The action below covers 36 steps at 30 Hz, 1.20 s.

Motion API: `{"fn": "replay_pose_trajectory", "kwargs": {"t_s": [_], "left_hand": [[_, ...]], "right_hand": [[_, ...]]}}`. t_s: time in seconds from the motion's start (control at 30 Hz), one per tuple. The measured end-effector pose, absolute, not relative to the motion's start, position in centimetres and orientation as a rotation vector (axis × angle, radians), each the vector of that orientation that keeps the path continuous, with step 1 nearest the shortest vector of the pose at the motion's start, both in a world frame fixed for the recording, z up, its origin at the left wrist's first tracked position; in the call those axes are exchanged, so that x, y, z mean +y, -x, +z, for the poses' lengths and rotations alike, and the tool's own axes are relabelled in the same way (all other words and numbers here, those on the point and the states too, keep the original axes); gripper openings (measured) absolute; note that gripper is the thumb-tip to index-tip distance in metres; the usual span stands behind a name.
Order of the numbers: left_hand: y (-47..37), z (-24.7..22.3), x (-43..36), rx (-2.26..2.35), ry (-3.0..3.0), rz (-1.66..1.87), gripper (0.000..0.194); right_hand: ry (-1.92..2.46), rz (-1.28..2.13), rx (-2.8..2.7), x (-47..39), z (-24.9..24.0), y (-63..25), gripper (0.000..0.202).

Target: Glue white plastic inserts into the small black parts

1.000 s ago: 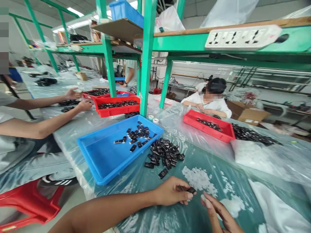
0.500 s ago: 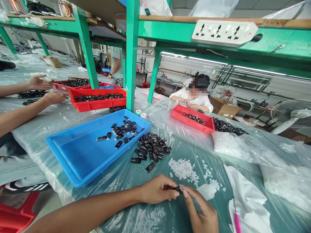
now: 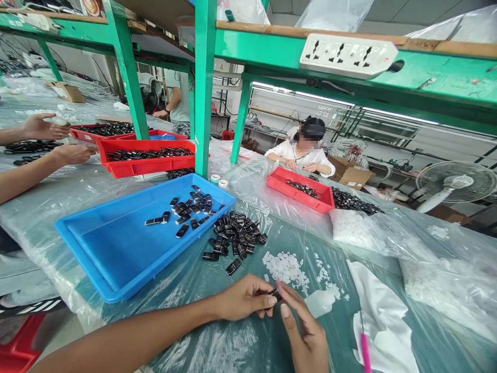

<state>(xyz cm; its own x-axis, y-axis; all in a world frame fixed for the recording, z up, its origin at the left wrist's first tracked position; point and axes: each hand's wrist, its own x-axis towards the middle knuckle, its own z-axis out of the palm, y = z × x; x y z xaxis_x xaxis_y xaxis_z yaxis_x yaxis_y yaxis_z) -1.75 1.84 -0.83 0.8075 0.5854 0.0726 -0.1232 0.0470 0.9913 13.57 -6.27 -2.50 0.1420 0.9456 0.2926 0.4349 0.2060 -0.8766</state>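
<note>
My left hand [image 3: 244, 298] pinches a small black plastic part [image 3: 276, 293] between thumb and fingers, low in the middle of the head view. Close against its far end are the outstretched fingers of my right hand [image 3: 306, 329], with the thumb standing apart from them. My fingers cover much of the part. Beyond my hands lie a heap of similar black parts [image 3: 240, 233] and a scatter of small white pieces [image 3: 285, 269]. A whitish, bottle-like item [image 3: 321, 302] lies just past my right hand.
A blue tray [image 3: 116, 280] with several black parts stands at left. White cloth [image 3: 388, 316] and a pink-handled tool [image 3: 365, 352] lie at right, near bags of white pieces [image 3: 438, 290]. Across the table, a person works behind a red tray [image 3: 298, 194]; another person's hands [image 3: 73, 154] are at left.
My right thumb has come away from the black part and the right fingers have straightened. My left hand still holds it. The whole view has shifted slightly.
</note>
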Motion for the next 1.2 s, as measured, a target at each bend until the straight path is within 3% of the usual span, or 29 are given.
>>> {"fn": "replay_pose_trajectory", "kwargs": {"t_s": [0.1, 0.2, 0.3, 0.37, 0.53, 1.0, 1.2], "left_hand": [[1.5, -1.0, 1.9, 0.416, -1.437, 0.578, 0.050], [1.3, -1.0, 2.0, 0.469, -1.433, 0.621, 0.048], [1.4, -1.1, 2.0, 0.498, -1.440, 0.653, 0.046], [1.4, -1.1, 2.1, 0.498, -1.446, 0.662, 0.045], [1.6, -1.2, 2.3, 0.529, -1.459, 0.657, 0.045], [1.8, -0.8, 2.1, 0.519, -1.471, 0.654, 0.044], [1.8, -0.2, 1.5, 0.470, -1.492, 0.586, 0.043]], "right_hand": [[1.446, 0.435, -1.527, -6.5, -2.0, -13.6, 0.032], [1.284, -0.013, -1.695, -6.4, -1.2, -15.3, 0.034], [1.395, -0.297, -1.502, -5.8, -0.5, -19.0, 0.026], [1.727, -0.226, -1.349, -5.1, -0.3, -21.9, 0.026], [1.935, -0.098, -1.471, -3.7, -1.6, -26.9, 0.022], [1.971, 0.022, -1.448, -3.2, -2.5, -27.0, 0.016], [1.763, -0.007, -1.092, -4.7, -0.1, -24.6, 0.031]]}}
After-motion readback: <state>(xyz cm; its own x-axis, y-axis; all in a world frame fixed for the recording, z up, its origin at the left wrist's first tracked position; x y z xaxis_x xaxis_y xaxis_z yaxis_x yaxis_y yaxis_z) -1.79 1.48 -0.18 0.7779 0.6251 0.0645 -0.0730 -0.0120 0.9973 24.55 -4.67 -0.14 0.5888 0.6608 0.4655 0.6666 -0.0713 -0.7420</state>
